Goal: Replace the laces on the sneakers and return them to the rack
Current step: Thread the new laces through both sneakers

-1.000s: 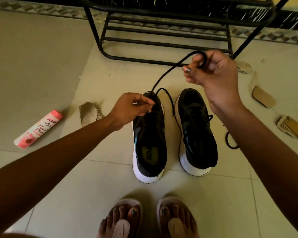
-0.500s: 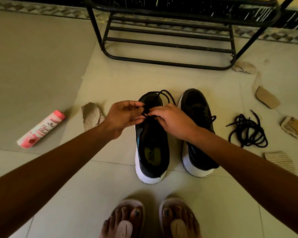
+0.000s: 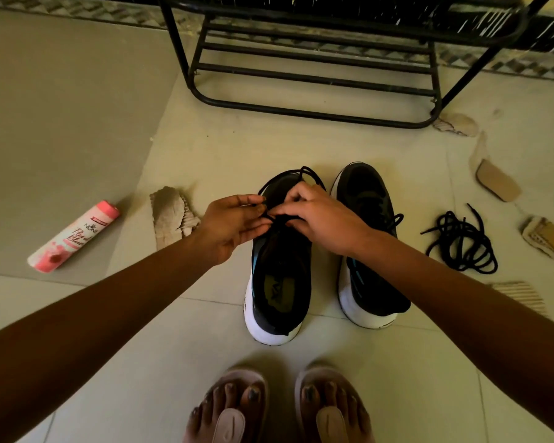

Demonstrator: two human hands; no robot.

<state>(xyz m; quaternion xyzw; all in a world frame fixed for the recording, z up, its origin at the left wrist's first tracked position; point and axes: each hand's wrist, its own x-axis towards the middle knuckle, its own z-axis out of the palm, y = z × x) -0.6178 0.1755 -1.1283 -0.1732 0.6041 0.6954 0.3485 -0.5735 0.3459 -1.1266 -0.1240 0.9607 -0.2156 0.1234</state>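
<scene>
Pinching a thin black lace (image 3: 311, 174), left hand (image 3: 234, 225) and right hand (image 3: 320, 215) are apparently threading the black white-soled sneaker (image 3: 279, 282). Feeding the tip straight is looking wisest.

Both bare arms reach forward, wrists angling inward. The left hand (image 3: 234, 225) lies palm-up, thumb and fingertips pinching the thin black lace (image 3: 305, 174). The right hand (image 3: 320, 219) sits knuckles-up, fingers curled on it too.

Rack (image 3: 301, 112) top cut off; right grip (image 3: 320, 219) hides sneaker (image 3: 279, 282) eyelets.
</scene>
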